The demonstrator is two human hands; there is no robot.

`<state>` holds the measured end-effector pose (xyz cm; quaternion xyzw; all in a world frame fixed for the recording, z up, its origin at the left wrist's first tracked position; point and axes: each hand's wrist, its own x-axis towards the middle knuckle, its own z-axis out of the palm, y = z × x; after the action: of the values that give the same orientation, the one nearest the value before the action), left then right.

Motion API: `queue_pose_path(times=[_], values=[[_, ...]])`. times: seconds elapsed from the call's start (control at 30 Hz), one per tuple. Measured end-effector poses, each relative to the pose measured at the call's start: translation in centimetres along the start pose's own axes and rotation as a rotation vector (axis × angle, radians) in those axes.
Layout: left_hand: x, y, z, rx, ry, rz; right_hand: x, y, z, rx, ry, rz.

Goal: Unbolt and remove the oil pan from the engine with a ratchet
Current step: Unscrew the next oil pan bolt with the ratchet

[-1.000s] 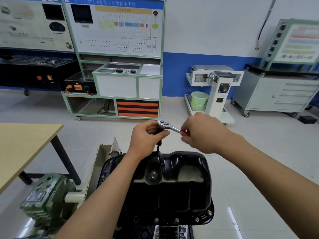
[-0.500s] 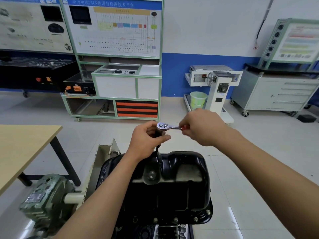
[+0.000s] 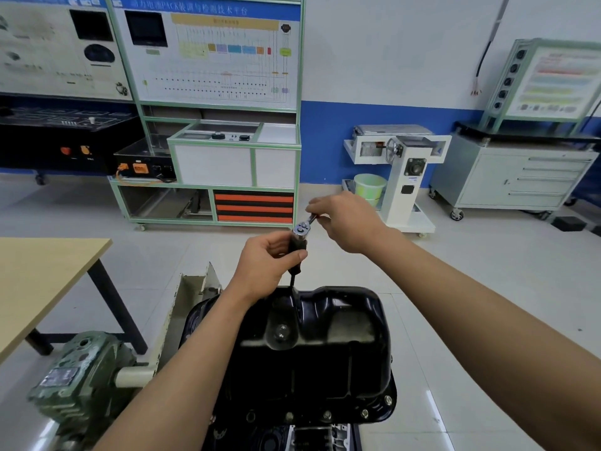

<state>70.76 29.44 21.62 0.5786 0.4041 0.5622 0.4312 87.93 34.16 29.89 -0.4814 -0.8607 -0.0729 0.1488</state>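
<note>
The oil pan [image 3: 312, 346] is seated directly below the grip, bolts [image 3: 327, 415] showing along its near flange. The upright extension [image 3: 298, 245] under the ratchet [image 3: 302, 226] is clasped by the left hand [image 3: 270, 258], tip at the pan's far edge. The handle, pinched by the right hand [image 3: 348, 219], is angled rightward into open room.

Bright even indoor light, wide-angle edge distortion, soft floor [image 3: 455, 304] glare.
</note>
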Motion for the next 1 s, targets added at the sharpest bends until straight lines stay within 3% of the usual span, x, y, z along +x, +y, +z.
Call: queue_pose_path(times=[0.33,0.67,0.8,1.0], values=[[-0.1,0.0,0.2,0.018,0.088,0.021,-3.4,-1.1,-2.1,-0.263,-0.067,0.112],[-0.1,-0.1,0.6,0.106,0.119,0.058,-7.5,-5.0,-3.6,0.101,-0.179,0.078],[-0.2,-0.1,0.5,0.127,0.148,0.067,-7.4,-5.8,-3.4,0.114,-0.169,0.055],[-0.1,-0.1,0.5,0.092,0.117,0.052,-6.1,-3.6,-5.2,0.064,-0.311,0.09]])
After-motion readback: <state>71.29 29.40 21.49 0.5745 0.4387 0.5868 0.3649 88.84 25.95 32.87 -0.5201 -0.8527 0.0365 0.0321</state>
